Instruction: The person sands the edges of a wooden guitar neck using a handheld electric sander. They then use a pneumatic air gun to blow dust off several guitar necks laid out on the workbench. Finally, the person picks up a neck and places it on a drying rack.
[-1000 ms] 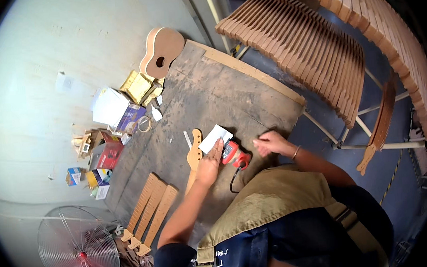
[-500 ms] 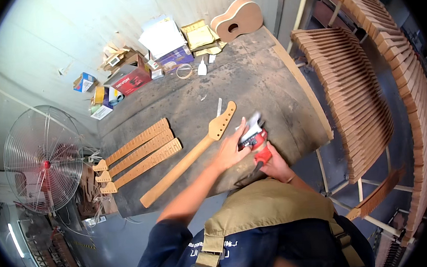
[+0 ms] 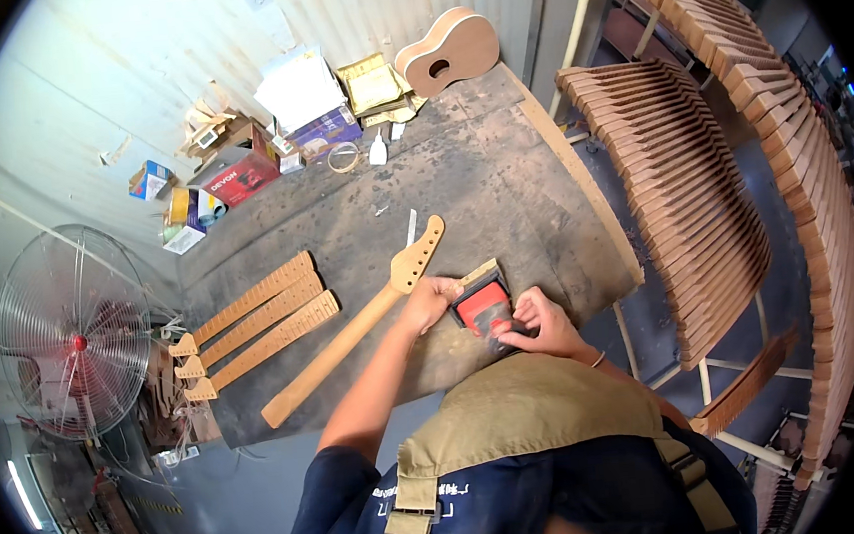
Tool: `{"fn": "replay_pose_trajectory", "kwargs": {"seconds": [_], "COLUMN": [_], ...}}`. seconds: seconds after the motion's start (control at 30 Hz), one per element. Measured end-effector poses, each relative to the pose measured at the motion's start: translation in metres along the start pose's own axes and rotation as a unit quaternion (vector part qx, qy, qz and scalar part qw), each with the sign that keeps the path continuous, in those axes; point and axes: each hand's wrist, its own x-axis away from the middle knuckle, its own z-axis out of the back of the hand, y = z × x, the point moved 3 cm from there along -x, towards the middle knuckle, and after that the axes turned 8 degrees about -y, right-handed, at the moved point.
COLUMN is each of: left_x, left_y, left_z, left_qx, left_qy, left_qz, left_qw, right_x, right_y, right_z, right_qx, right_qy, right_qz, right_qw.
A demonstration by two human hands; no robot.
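A red and black power sander (image 3: 483, 308) rests low over the near part of the workbench, with a yellowish strip, perhaps sandpaper, along its far edge. My left hand (image 3: 432, 304) has its fingers closed on the sander's left edge. On the other side, my right hand (image 3: 549, 328) is curled, its thumb against the dark rear end of the tool. Just left of my left hand lies a guitar neck (image 3: 353, 343), back side up, its drilled headstock pointing away. A thin metallic strip (image 3: 412, 228) sticks out beyond that headstock.
Three fretted necks (image 3: 266, 320) lie at the bench's left, near a caged fan (image 3: 76, 335). Boxes (image 3: 239, 176), a small white bottle (image 3: 378, 150) and a small guitar body (image 3: 450, 52) line the back. Racks of wooden necks (image 3: 673, 207) stand to the right.
The sander has been turned over, from its pale underside facing up to its red body showing. My right hand has moved from under it to its rear. The whole view has shifted slightly.
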Motion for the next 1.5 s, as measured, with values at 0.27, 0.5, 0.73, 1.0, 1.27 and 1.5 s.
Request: {"fn": "replay_pose_trajectory", "kwargs": {"seconds": [0.27, 0.5, 0.73, 1.0, 1.27, 1.5], "left_x": [0.013, 0.021, 0.026, 0.028, 0.024, 0.043], "left_y": [0.013, 0.022, 0.049, 0.045, 0.042, 0.047], "left_z": [-0.016, -0.016, -0.025, -0.026, -0.015, -0.019], "left_qx": [-0.214, -0.141, -0.251, -0.245, -0.274, -0.303], "left_qy": [0.108, 0.119, 0.136, 0.164, 0.07, 0.012], "left_qz": [-0.102, -0.062, -0.054, -0.028, -0.02, -0.025], "left_qw": [0.966, 0.981, 0.957, 0.955, 0.959, 0.953], "right_x": [-0.087, -0.121, -0.142, -0.137, -0.138, -0.138], "right_y": [-0.028, 0.005, 0.001, -0.002, -0.002, 0.0], "right_z": [0.034, 0.035, 0.033, 0.028, 0.027, 0.037], "right_qx": [0.19, 0.164, 0.168, 0.19, 0.183, 0.12], "right_qy": [0.009, -0.16, -0.213, -0.174, -0.184, -0.218], "right_qz": [0.231, 0.23, 0.25, 0.277, 0.257, 0.19], "right_qw": [0.954, 0.946, 0.93, 0.926, 0.931, 0.95]}}
